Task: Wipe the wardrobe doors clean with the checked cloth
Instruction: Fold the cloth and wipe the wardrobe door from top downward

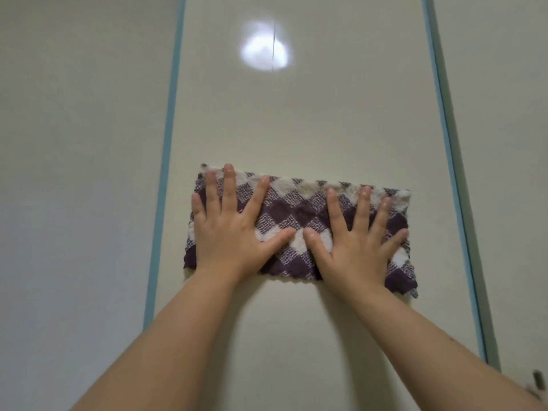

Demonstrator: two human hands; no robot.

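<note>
So both hands are flat on the checked cloth (299, 229), left hand (229, 225) and right hand (355, 237) side by side with fingers spread and thumbs nearly touching, nothing gripped, just pressing the folded cloth against the middle wardrobe door (296, 120) between its two blue edge strips (167, 143). If it were me I'd keep the pressure even across both palms and slide in long overlapping passes so the cloth doesn't bunch or slip out from under the fingers. The cloth sits closer to the left strip, so I'd work right across to the other edge too, and that shiny light reflection (265, 50) higher up is handy for spotting streaks.
</note>
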